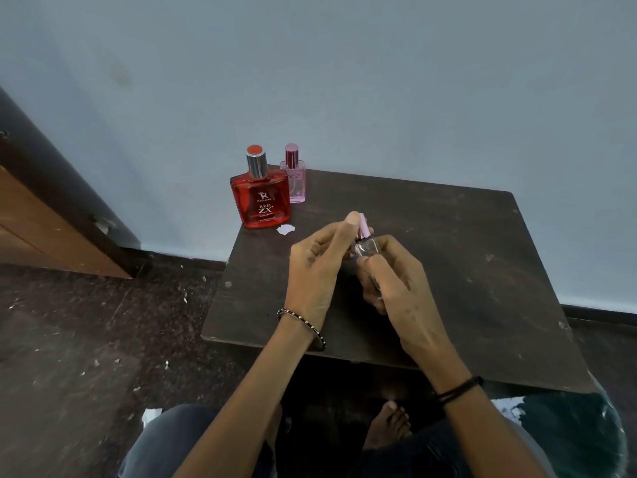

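Denim-clad knees (179, 439) and a bare foot (387, 422) sit lowest in view, below the near edge of the dark, scuffed wooden table (465, 270). Both forearms reach up over that near edge. A beaded bracelet (303, 327) circles the left wrist and a black thread band (460, 389) the right.

Above the middle of the table, the two hands meet on a small clear glass bottle (367, 248), which is lifted off the tabletop and stands roughly upright. The right hand (396, 281) has its fingers and thumb curled round the bottle's body from below and the right. The left hand (317, 267) pinches the bottle's pink metallic cap (363, 227) between thumb tip and curled fingers. The cap sits on the bottle's neck; whether it is loose cannot be told.

At the table's far left corner stands a flat red glass perfume bottle (260, 201) with a silver collar and red top. A slim pale pink bottle (296, 182) with a dark pink cap stands just beside it, toward the wall. A small white paper scrap (286, 229) lies on the table in front of the red bottle. A grey-blue wall (379, 81) rises behind the table, and a dark speckled floor (86, 339) spreads to its left.
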A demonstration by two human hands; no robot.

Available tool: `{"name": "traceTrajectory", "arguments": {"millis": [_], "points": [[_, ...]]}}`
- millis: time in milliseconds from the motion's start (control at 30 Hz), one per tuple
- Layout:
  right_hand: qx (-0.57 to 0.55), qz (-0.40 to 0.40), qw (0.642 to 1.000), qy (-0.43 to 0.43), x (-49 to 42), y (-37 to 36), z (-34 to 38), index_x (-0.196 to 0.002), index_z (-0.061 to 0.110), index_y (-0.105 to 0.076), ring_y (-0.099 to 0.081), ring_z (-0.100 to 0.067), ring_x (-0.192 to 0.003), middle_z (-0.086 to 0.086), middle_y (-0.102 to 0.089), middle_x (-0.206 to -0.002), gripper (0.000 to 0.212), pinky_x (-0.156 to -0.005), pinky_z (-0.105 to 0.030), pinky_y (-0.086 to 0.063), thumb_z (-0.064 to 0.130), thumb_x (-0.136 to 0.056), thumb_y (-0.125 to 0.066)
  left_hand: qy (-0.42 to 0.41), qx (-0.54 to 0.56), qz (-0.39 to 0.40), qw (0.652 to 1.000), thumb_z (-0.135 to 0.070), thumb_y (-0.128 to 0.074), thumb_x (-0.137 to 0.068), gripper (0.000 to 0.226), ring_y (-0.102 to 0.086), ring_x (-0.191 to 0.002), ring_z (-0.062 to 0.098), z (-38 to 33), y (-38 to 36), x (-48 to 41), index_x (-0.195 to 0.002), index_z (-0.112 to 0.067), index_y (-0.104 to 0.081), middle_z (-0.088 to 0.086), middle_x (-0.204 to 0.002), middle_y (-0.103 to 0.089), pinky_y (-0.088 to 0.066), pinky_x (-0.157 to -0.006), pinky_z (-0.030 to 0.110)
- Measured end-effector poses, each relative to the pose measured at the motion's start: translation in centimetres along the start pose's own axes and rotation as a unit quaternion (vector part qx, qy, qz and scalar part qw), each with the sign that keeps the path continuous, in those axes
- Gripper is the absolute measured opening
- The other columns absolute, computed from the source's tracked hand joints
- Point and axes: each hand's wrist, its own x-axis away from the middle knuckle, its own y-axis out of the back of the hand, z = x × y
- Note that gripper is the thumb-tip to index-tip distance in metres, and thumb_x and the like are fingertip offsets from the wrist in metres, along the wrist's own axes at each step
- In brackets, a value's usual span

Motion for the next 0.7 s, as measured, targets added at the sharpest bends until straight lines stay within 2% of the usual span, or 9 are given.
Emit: {"name": "traceTrajectory", "arguments": {"millis": [67, 133, 233, 333, 433, 533, 600, 700], "points": [[0.012, 0.003, 1.000, 0.011, 0.1, -0.3, 0.1, -0.100, 0.022, -0.067, -0.051, -0.001, -0.052, 0.013, -0.058, -0.064, 0.024, -0.050, -0.016, -0.042, 0.043, -0.092, -0.057, -0.001, 0.022, -0.002, 1.000, -0.032, -0.069, -0.092, 0.017, -0.077, -0.093, 0.015, 0.0, -0.1, 0.0, -0.094, -0.021, -0.081, 0.000, -0.093, -0.081, -0.061, -0.081, 0.026], [0.029, 0.001, 0.999, 0.015, 0.2, -0.3, 0.1, -0.100, 0.027, -0.067, -0.054, -0.002, -0.055, 0.014, -0.061, -0.067, 0.027, -0.052, -0.018, -0.044, 0.050, -0.090, -0.060, -0.001, 0.038, -0.017, 0.999, -0.023, -0.070, -0.093, 0.016, -0.078, -0.091, 0.019, 0.1, -0.1, -0.2, -0.094, -0.010, -0.080, 0.005, -0.090, -0.081, -0.062, -0.082, 0.030], [0.081, -0.014, 0.996, 0.018, 0.2, -0.1, 0.0, -0.094, 0.033, -0.066, -0.059, -0.004, -0.059, 0.014, -0.065, -0.071, 0.025, -0.056, -0.023, -0.048, 0.057, -0.088, -0.060, 0.008, 0.063, -0.049, 0.997, -0.031, -0.071, -0.088, 0.025, -0.077, -0.091, 0.024, -0.3, 0.0, -0.3, -0.090, -0.008, -0.079, 0.011, -0.089, -0.080, -0.059, -0.093, 0.045], [0.052, -0.010, 0.998, 0.018, 0.2, 0.0, 0.0, -0.093, 0.029, -0.066, -0.056, -0.007, -0.048, 0.004, -0.067, -0.067, 0.022, -0.047, -0.021, -0.045, 0.051, -0.089, -0.063, 0.023, 0.094, -0.069, 0.993, -0.032, -0.071, -0.089, 0.030, -0.075, -0.095, 0.029, -0.5, 0.1, -0.4, -0.094, -0.003, -0.078, 0.019, -0.095, -0.078, -0.055, -0.099, 0.052], [-0.003, 0.001, 1.000, 0.014, 0.1, 0.2, 0.0, -0.101, 0.028, -0.069, -0.054, -0.009, -0.045, -0.003, -0.075, -0.082, 0.009, -0.042, -0.019, -0.041, 0.034, -0.095, -0.065, 0.053, 0.120, -0.082, 0.988, -0.028, -0.071, -0.093, 0.023, -0.075, -0.099, 0.032, -0.5, 0.0, -0.6, -0.093, -0.007, -0.080, 0.018, -0.100, -0.079, -0.057, -0.094, 0.049], [-0.078, 0.026, 0.996, 0.017, -0.2, 0.5, 0.1, -0.121, 0.032, -0.068, -0.046, -0.008, -0.044, -0.005, -0.076, -0.095, 0.027, -0.041, -0.019, -0.038, 0.025, -0.096, -0.062, 0.077, 0.153, -0.088, 0.981, -0.025, -0.072, -0.092, 0.017, -0.077, -0.097, 0.028, -0.7, 0.0, -0.8, -0.085, -0.014, -0.082, 0.014, -0.100, -0.080, -0.059, -0.093, 0.044], [-0.111, 0.044, 0.992, 0.029, -0.4, 0.6, 0.2, -0.132, 0.034, -0.063, -0.041, -0.010, -0.043, -0.006, -0.073, -0.092, 0.039, -0.040, -0.020, -0.036, 0.024, -0.094, -0.059, 0.086, 0.167, -0.084, 0.979, -0.024, -0.072, -0.091, 0.018, -0.078, -0.094, 0.024, -0.8, 0.2, -0.8, -0.080, -0.016, -0.083, 0.010, -0.099, -0.081, -0.060, -0.088, 0.039], [-0.159, 0.059, 0.985, 0.031, -0.7, 0.8, 0.0, -0.136, 0.034, -0.060, -0.039, -0.011, -0.041, -0.008, -0.067, -0.089, 0.044, -0.039, -0.021, -0.032, 0.019, -0.095, -0.055, 0.099, 0.188, -0.068, 0.975, -0.029, -0.075, -0.087, 0.016, -0.078, -0.094, 0.024, -0.9, 0.3, -0.8, -0.081, -0.016, -0.083, 0.011, -0.100, -0.081, -0.062, -0.083, 0.032]]}}
